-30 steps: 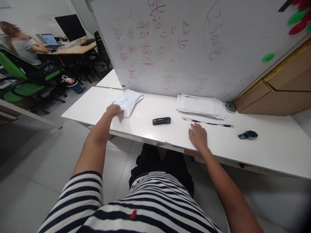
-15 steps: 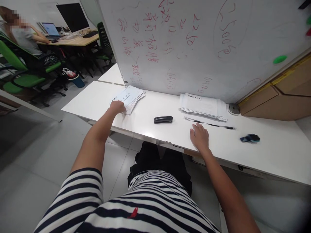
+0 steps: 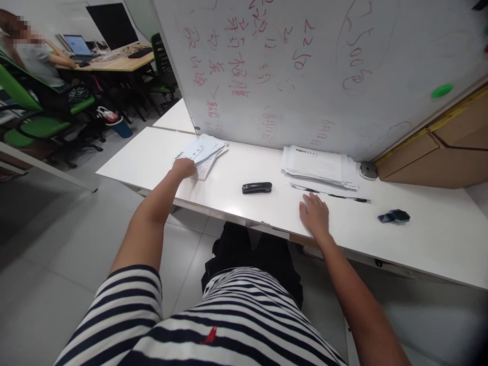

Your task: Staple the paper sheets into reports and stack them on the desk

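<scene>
My left hand (image 3: 185, 168) is closed at the near left corner of a small pile of printed papers (image 3: 206, 149), gripping the top sheets. Its fingertips are partly hidden. Other sheets of that pile fan out beneath, toward the right. Flat on the white desk, my right hand (image 3: 315, 215) lies with fingers spread and holds nothing. Just beyond its fingertips is a long thin black-and-clear stick, perhaps a pen (image 3: 330, 193). A black stapler (image 3: 257, 188) rests between my two hands. Behind the stick sits a thicker stack of papers (image 3: 318, 163).
A whiteboard (image 3: 244, 112) with red writing stands along the desk's back edge. Cardboard boxes (image 3: 446, 152) and a small grey device (image 3: 368, 170) are at the back right. A dark blue-black object (image 3: 394, 216) lies on the right. A seated person (image 3: 38, 61) is at another desk.
Almost nothing differs. The view has shifted very slightly; both hands stay in the same places on the papers and the desk.
</scene>
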{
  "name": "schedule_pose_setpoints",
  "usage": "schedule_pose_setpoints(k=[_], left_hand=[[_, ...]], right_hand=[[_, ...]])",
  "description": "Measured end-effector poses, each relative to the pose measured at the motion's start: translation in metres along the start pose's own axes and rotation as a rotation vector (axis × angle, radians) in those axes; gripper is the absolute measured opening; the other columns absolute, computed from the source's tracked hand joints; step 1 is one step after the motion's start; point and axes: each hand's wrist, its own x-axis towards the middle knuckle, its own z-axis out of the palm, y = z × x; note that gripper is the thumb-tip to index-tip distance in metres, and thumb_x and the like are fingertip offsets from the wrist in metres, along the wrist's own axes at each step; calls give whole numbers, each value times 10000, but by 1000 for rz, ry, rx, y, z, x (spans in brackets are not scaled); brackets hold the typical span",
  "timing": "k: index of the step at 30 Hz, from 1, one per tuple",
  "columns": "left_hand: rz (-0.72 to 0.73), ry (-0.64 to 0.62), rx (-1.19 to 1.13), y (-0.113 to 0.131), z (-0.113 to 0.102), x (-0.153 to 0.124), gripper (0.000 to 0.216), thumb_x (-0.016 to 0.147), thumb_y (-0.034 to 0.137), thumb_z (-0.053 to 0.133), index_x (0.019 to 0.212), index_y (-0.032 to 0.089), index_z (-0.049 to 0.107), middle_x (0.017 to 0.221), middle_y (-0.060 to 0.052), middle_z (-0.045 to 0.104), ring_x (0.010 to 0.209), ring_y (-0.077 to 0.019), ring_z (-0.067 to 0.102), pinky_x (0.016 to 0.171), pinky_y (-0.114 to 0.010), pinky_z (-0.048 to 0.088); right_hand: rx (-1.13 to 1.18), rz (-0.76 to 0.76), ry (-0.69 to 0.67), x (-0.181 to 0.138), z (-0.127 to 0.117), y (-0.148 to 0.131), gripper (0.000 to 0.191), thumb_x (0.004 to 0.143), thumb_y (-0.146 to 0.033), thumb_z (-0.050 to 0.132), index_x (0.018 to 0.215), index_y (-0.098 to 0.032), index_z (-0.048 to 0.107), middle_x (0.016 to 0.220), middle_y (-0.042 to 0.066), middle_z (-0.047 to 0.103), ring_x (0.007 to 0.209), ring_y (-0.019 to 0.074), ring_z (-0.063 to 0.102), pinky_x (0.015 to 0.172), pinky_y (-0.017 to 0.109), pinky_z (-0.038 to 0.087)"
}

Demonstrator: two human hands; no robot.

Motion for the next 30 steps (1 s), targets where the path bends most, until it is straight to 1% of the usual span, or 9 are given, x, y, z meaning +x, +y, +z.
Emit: schedule_pose_setpoints(k=[7,12,15,17,20,22,24,27,30], left_hand=[[-61,110,-8,11,9,-6,349,826,202,433,1097,53,595,1022,-228,629,902,-308,629,713,-356,425],[-87,175,-23,10,12,-19,283,811,121,439,1041,70,597,962,-212,626,859,-301,624,679,-347,396],[-59,318,-35,12,8,-34,261,814,61,396,957,83,614,923,-202,631,858,-304,620,654,-347,370],[-7,446,-45,20,1,-48,272,837,54,366,900,97,626,877,-190,643,843,-295,621,642,-350,358],[171,693,-120,51,-10,-75,285,902,111,358,895,129,642,866,-155,678,784,-243,630,632,-336,360],[397,852,-217,84,-15,-95,248,932,175,399,953,167,646,960,-116,702,807,-202,640,632,-312,374],[642,913,-302,122,-13,-114,209,939,201,435,983,208,639,1001,-62,714,836,-171,648,632,-294,384],[863,825,-394,172,-4,-138,206,951,221,425,966,236,630,1055,-38,709,883,-161,647,659,-306,394],[916,648,-502,204,5,-153,252,962,271,387,882,225,621,1010,-66,705,868,-179,633,688,-334,398]], right_hand=[[17,-1,30,-1,1,-1,482,959,-382,297,1327,-162,518,1466,127,424,1376,273,328,1113,496,242],[25,-3,38,-1,0,0,472,952,-382,314,1311,-168,531,1455,127,439,1359,273,352,1103,496,254],[27,-12,52,-1,1,1,464,947,-382,324,1297,-170,543,1441,127,457,1350,277,365,1096,498,263],[36,-20,69,0,3,3,456,942,-384,340,1279,-168,559,1427,131,473,1340,286,378,1089,501,272],[94,-32,111,3,4,3,436,925,-390,382,1234,-166,594,1399,141,501,1316,295,407,1085,503,277],[183,-25,139,6,0,2,421,900,-413,431,1187,-172,624,1377,141,523,1308,303,416,1092,515,262],[347,12,145,5,-8,-1,420,867,-454,480,1142,-185,648,1328,130,571,1287,305,446,1094,518,265],[749,204,118,-8,-24,-6,486,851,-541,475,1131,-185,651,1208,113,655,1165,290,565,1022,475,395],[1131,494,81,-39,-41,-10,613,849,-660,410,1110,-165,661,1112,108,701,1043,284,647,895,418,513]])
